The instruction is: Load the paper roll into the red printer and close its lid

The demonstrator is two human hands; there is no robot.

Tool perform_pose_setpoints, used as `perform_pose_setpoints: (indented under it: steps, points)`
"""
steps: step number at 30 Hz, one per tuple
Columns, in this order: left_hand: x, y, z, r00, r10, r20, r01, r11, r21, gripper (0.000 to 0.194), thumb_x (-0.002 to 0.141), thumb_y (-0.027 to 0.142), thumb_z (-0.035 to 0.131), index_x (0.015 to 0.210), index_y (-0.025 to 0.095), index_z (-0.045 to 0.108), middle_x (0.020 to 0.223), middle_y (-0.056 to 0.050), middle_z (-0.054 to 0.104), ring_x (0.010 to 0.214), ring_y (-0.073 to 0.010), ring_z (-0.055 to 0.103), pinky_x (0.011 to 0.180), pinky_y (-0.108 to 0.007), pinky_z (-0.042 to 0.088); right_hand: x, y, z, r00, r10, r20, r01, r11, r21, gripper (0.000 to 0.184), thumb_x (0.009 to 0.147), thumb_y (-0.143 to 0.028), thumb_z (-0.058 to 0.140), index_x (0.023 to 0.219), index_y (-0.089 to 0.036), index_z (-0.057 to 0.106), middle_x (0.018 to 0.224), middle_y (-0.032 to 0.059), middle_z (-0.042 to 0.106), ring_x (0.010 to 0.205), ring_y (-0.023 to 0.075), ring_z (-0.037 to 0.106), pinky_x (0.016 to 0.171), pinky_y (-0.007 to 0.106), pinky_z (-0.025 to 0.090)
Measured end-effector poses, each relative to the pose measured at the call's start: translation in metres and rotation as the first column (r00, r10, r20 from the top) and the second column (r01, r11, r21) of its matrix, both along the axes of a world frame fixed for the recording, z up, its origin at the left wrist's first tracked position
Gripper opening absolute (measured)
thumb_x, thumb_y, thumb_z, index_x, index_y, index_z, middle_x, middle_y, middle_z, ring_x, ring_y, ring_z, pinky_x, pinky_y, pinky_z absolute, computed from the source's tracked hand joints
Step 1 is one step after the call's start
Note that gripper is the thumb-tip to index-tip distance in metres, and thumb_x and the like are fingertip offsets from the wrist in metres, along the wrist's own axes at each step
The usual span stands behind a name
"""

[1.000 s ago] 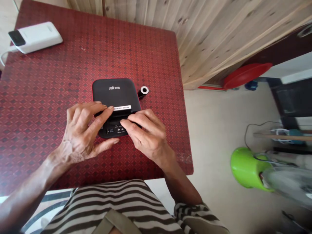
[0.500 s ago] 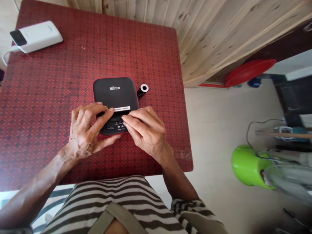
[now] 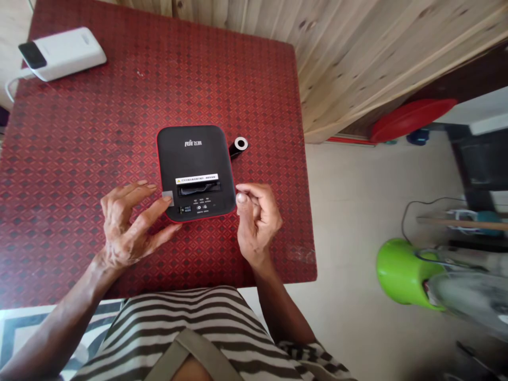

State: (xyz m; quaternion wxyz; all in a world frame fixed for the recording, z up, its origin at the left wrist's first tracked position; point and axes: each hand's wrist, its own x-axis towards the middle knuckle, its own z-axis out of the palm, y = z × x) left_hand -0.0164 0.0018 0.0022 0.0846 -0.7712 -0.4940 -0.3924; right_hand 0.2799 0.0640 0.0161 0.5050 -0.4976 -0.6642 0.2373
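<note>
The left hand (image 3: 127, 225) is spread wide, a small silver tab (image 3: 168, 198) apparently being touched by its forefinger at the left edge of the black compact device (image 3: 196, 153) (a slot and small buttons are set in its face); the device lies flat on a red patterned tablecloth (image 3: 67, 159); a short black roll (image 3: 238, 146) lies just beyond it; the right hand (image 3: 257, 219) is drawn narrow, thumb against fingers, beside the right edge, though nothing held can be made out; a light touch is best kept, so that the tab is not creased.
</note>
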Motion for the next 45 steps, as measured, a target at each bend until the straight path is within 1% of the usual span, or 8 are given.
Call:
perform_pose_setpoints:
  steps: [4, 9, 17, 26, 31, 36, 41, 45]
  points:
    - [0.001, 0.0, -0.007, 0.999, 0.016, 0.044, -0.016, 1.0, -0.005, 0.056, 0.114, 0.053, 0.1, 0.164, 0.036, 0.081, 0.157, -0.01, 0.083, 0.144, -0.0343, 0.085, 0.124, -0.053, 0.073, -0.008, -0.011, -0.011, 0.995, 0.012, -0.099, -0.023, 0.993, -0.116, 0.039, 0.137, -0.055, 0.058, 0.135, -0.029, 0.088, 0.114, 0.0048, 0.089, 0.084, 0.018, 0.081, 0.08, 0.036, 0.07]
    - [0.0, 0.0, -0.003, 0.997, 0.036, 0.066, -0.027, 0.99, -0.135, 0.048, 0.119, 0.057, 0.094, 0.16, 0.038, 0.078, 0.165, -0.004, 0.08, 0.143, -0.0317, 0.085, 0.121, -0.055, 0.077, -0.009, -0.012, -0.01, 0.998, 0.058, -0.033, -0.058, 0.998, -0.015, 0.055, 0.139, -0.051, 0.045, 0.11, -0.029, 0.086, 0.112, 0.0098, 0.091, 0.113, 0.0279, 0.091, 0.102, 0.048, 0.077]
    - [0.003, 0.007, 0.001, 0.981, -0.035, 0.191, 0.065, 0.986, -0.153, 0.061, 0.113, 0.054, 0.103, 0.164, 0.035, 0.077, 0.156, -0.013, 0.083, 0.139, -0.0334, 0.086, 0.115, -0.054, 0.076, -0.01, -0.009, -0.011, 0.995, 0.069, -0.069, -0.069, 0.998, 0.0, 0.057, 0.139, -0.047, 0.048, 0.095, -0.029, 0.08, 0.115, 0.0097, 0.095, 0.109, 0.0246, 0.094, 0.092, 0.041, 0.076]
    - [0.0, 0.002, -0.01, 0.996, -0.008, 0.092, 0.02, 0.991, -0.132, 0.055, 0.12, 0.059, 0.091, 0.166, 0.034, 0.073, 0.153, -0.016, 0.081, 0.137, -0.0349, 0.087, 0.109, -0.055, 0.079, 0.003, 0.035, 0.022, 0.984, 0.099, 0.148, -0.136, 0.955, 0.263, 0.023, 0.13, -0.023, 0.073, 0.139, -0.028, 0.094, 0.123, 0.007, 0.098, 0.11, 0.0251, 0.092, 0.102, 0.045, 0.077]
    - [0.0, 0.003, -0.012, 0.998, -0.008, 0.064, 0.013, 0.996, -0.083, 0.06, 0.119, 0.057, 0.093, 0.17, 0.033, 0.07, 0.152, -0.017, 0.08, 0.136, -0.0347, 0.086, 0.109, -0.051, 0.08, -0.039, 0.089, 0.06, 0.676, 0.38, 0.631, -0.499, 0.866, 0.012, 0.023, 0.128, -0.012, 0.076, 0.13, -0.024, 0.095, 0.128, 0.0075, 0.098, 0.122, 0.0258, 0.09, 0.113, 0.044, 0.074]
    - [-0.001, 0.002, -0.017, 0.998, -0.025, 0.063, 0.029, 0.998, -0.061, 0.076, 0.111, 0.043, 0.101, 0.178, 0.032, 0.066, 0.154, -0.016, 0.081, 0.135, -0.0348, 0.087, 0.113, -0.049, 0.079, -0.088, 0.108, 0.082, 0.332, 0.502, 0.799, -0.459, 0.825, -0.329, 0.039, 0.127, -0.001, 0.061, 0.138, -0.017, 0.095, 0.132, 0.0161, 0.097, 0.115, 0.027, 0.094, 0.094, 0.037, 0.071]
    - [0.0, 0.002, -0.018, 0.996, -0.036, 0.076, 0.041, 0.997, -0.064, 0.082, 0.108, 0.039, 0.103, 0.18, 0.032, 0.065, 0.155, -0.015, 0.082, 0.134, -0.0347, 0.088, 0.114, -0.049, 0.078, -0.093, 0.111, 0.093, 0.263, 0.538, 0.801, -0.47, 0.797, -0.381, 0.042, 0.121, 0.004, 0.063, 0.129, -0.018, 0.097, 0.126, 0.0165, 0.098, 0.112, 0.0293, 0.095, 0.096, 0.039, 0.072]
    - [0.002, 0.003, -0.015, 0.997, -0.038, 0.072, 0.042, 0.998, -0.055, 0.078, 0.113, 0.041, 0.099, 0.182, 0.031, 0.063, 0.155, -0.016, 0.081, 0.134, -0.0332, 0.088, 0.113, -0.047, 0.079, -0.081, 0.108, 0.098, 0.326, 0.54, 0.776, -0.479, 0.802, -0.357, 0.032, 0.118, 0.001, 0.071, 0.134, -0.016, 0.094, 0.128, 0.0161, 0.095, 0.111, 0.0303, 0.094, 0.094, 0.041, 0.071]
